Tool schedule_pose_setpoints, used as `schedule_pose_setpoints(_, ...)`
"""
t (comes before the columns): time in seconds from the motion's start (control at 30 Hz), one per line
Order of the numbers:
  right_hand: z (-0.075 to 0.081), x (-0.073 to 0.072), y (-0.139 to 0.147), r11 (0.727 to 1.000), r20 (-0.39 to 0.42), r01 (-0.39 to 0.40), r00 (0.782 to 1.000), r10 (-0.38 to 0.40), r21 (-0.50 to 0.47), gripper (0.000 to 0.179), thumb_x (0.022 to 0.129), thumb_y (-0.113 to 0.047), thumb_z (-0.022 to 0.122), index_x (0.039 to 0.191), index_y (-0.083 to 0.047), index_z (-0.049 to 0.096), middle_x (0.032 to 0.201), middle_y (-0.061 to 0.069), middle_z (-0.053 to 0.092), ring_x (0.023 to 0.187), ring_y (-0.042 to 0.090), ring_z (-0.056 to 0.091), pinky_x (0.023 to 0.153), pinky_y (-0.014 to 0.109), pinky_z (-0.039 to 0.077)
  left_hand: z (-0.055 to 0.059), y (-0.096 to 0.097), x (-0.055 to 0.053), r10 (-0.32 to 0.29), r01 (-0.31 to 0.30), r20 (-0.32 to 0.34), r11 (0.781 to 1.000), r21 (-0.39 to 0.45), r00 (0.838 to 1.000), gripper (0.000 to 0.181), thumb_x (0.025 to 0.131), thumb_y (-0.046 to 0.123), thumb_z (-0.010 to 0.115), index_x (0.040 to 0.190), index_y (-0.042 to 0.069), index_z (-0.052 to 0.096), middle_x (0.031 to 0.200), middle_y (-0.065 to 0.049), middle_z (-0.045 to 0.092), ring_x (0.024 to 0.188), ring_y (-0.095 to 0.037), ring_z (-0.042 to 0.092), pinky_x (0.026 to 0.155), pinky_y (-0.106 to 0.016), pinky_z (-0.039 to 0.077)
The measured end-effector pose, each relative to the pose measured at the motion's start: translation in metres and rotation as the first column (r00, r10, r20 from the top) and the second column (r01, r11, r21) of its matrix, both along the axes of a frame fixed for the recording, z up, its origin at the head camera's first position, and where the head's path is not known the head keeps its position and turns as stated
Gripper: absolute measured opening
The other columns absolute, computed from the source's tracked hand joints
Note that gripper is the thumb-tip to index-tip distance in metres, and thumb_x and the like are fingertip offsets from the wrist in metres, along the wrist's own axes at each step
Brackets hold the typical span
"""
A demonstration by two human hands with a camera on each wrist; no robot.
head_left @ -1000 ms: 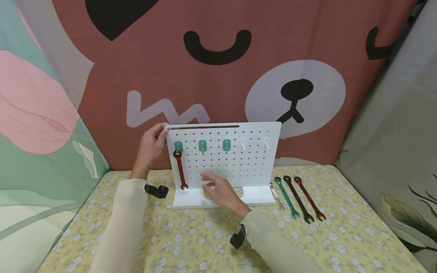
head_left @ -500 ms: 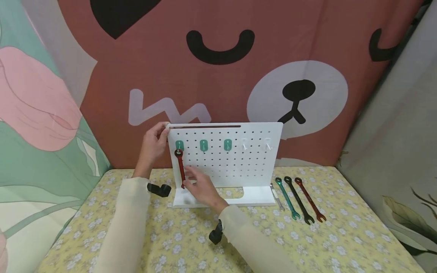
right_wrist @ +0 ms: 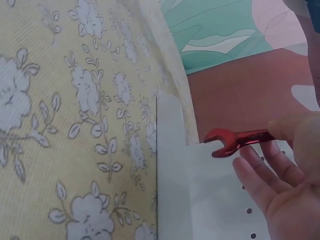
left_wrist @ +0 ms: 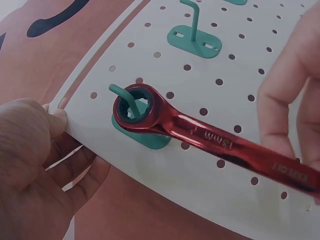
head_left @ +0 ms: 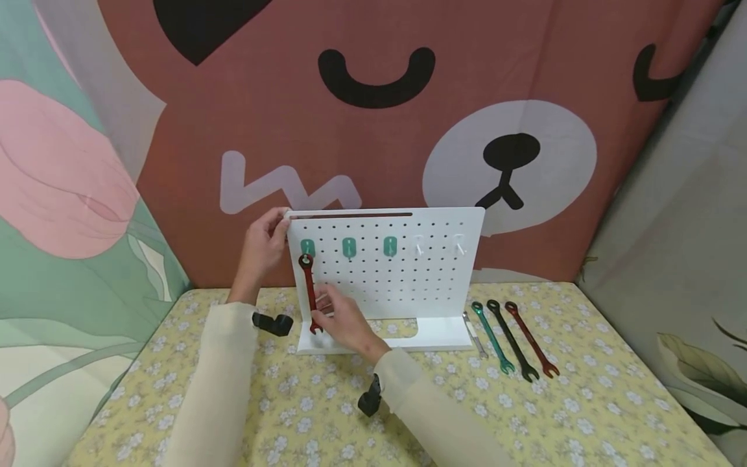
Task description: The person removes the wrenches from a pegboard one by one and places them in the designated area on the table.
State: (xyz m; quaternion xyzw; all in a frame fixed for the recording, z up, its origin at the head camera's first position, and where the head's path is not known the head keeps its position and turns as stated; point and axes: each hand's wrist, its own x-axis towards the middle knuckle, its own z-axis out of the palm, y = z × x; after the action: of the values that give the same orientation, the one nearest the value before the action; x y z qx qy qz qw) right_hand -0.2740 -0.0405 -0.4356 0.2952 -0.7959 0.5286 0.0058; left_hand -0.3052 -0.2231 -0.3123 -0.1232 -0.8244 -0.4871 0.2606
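A red combination wrench [head_left: 309,279] hangs by its ring end on the leftmost green hook [left_wrist: 155,140] of a white pegboard [head_left: 379,282]. My right hand [head_left: 347,321] pinches the wrench near its lower end; in the right wrist view its open-end jaw sticks out past the thumb. My left hand [head_left: 262,250] grips the board's upper left corner, thumb in front and fingers behind, as the left wrist view shows. In that view the hook's bent tip passes through the ring, and "13mm" is stamped on the shank.
Two more green hooks and two clear hooks [head_left: 459,245] run rightward along the board. Right of its base lie a small silver wrench [head_left: 475,336], a green wrench [head_left: 493,337], a black wrench [head_left: 513,340] and another red wrench [head_left: 532,339] on the flowered tablecloth [head_left: 327,415].
My right hand has moved left across the board and taken hold of the hanging red wrench. The wrench's lower end has shifted slightly down in view. My left hand keeps its grip on the corner.
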Motion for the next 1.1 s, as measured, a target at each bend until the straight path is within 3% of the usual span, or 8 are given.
schedule_pose_setpoints(0.1, 0.003, 0.001, 0.000, 1.000, 0.005, -0.012, 1.000, 0.012, 0.014, 0.020, 0.104, -0.011, 0.062, 0.123, -0.014, 0.056, 0.108, 0.000, 0.065, 0.098, 0.013, 0.065, 0.084, 0.029, 0.055, 0.001, 0.000, 0.001, 0.008, -0.008, 0.003, 1.000, -0.006, 1.000, 0.030, 0.111, 0.018, 0.048, 0.132, 0.002, 0.063, 0.117, -0.020, 0.067, 0.096, -0.028, 0.064, 0.079, -0.040, 0.054)
schedule_pose_setpoints(0.2, 0.006, 0.001, 0.001, 0.998, 0.087, -0.052, 0.995, 0.056, -0.044, 0.020, 0.104, -0.008, 0.061, 0.123, -0.012, 0.057, 0.108, 0.003, 0.065, 0.096, 0.015, 0.066, 0.085, 0.038, 0.057, 0.002, 0.001, 0.000, 0.013, -0.013, -0.004, 1.000, -0.009, 1.000, 0.030, 0.111, 0.018, 0.049, 0.131, 0.002, 0.063, 0.115, -0.020, 0.068, 0.095, -0.028, 0.063, 0.078, -0.037, 0.054)
schedule_pose_setpoints(0.3, 0.009, -0.001, 0.002, 0.986, 0.197, -0.090, 0.973, 0.117, -0.140, 0.025, 0.103, -0.004, 0.060, 0.127, -0.010, 0.057, 0.108, 0.007, 0.064, 0.092, 0.020, 0.067, 0.086, 0.050, 0.057, 0.002, 0.002, 0.000, 0.016, -0.016, -0.006, 1.000, -0.014, 1.000, 0.029, 0.111, 0.019, 0.049, 0.131, 0.002, 0.063, 0.115, -0.020, 0.068, 0.095, -0.028, 0.063, 0.077, -0.034, 0.053)
schedule_pose_setpoints(0.43, 0.012, -0.002, 0.002, 0.967, 0.268, -0.120, 0.946, 0.179, -0.223, 0.033, 0.101, -0.001, 0.062, 0.133, -0.010, 0.056, 0.106, 0.010, 0.065, 0.090, 0.023, 0.068, 0.083, 0.052, 0.058, 0.001, 0.003, 0.000, 0.018, -0.019, -0.008, 1.000, -0.013, 1.000, 0.029, 0.112, 0.019, 0.048, 0.130, 0.002, 0.063, 0.115, -0.020, 0.068, 0.095, -0.028, 0.063, 0.076, -0.030, 0.052)
schedule_pose_setpoints(0.63, 0.015, 0.003, 0.004, 0.963, 0.290, -0.124, 0.937, 0.193, -0.238, 0.035, 0.099, -0.002, 0.066, 0.132, -0.008, 0.057, 0.106, 0.009, 0.065, 0.090, 0.023, 0.068, 0.075, 0.044, 0.061, -0.001, 0.003, 0.004, 0.012, -0.012, 0.003, 1.000, -0.007, 1.000, 0.029, 0.111, 0.019, 0.049, 0.130, 0.002, 0.063, 0.113, -0.020, 0.068, 0.095, -0.029, 0.064, 0.079, -0.038, 0.054)
schedule_pose_setpoints(0.83, 0.029, 0.009, 0.005, 0.952, 0.287, -0.131, 0.934, 0.212, -0.277, 0.037, 0.098, -0.001, 0.066, 0.134, -0.003, 0.057, 0.107, 0.015, 0.065, 0.090, 0.025, 0.069, 0.075, 0.046, 0.061, 0.000, 0.002, 0.005, -0.003, 0.003, -0.008, 1.000, 0.006, 1.000, 0.029, 0.111, 0.019, 0.049, 0.131, 0.001, 0.063, 0.113, -0.021, 0.067, 0.096, -0.032, 0.064, 0.082, -0.049, 0.056)
schedule_pose_setpoints(0.97, 0.030, 0.008, 0.003, 0.947, 0.279, -0.137, 0.935, 0.220, -0.289, 0.036, 0.097, -0.002, 0.068, 0.131, -0.005, 0.059, 0.108, 0.014, 0.064, 0.090, 0.025, 0.068, 0.074, 0.045, 0.061, 0.000, 0.001, 0.004, -0.001, 0.001, -0.011, 1.000, 0.011, 1.000, 0.029, 0.111, 0.018, 0.050, 0.129, 0.001, 0.063, 0.112, -0.021, 0.068, 0.093, -0.031, 0.064, 0.081, -0.051, 0.055)
schedule_pose_setpoints(1.1, 0.033, 0.011, 0.006, 0.948, 0.263, -0.142, 0.940, 0.220, -0.286, 0.037, 0.097, -0.002, 0.068, 0.132, -0.003, 0.058, 0.107, 0.013, 0.064, 0.089, 0.024, 0.068, 0.075, 0.047, 0.061, 0.000, 0.000, 0.004, 0.003, -0.003, -0.010, 1.000, 0.002, 1.000, 0.029, 0.111, 0.019, 0.050, 0.129, 0.001, 0.064, 0.112, -0.020, 0.068, 0.093, -0.029, 0.064, 0.078, -0.041, 0.055)
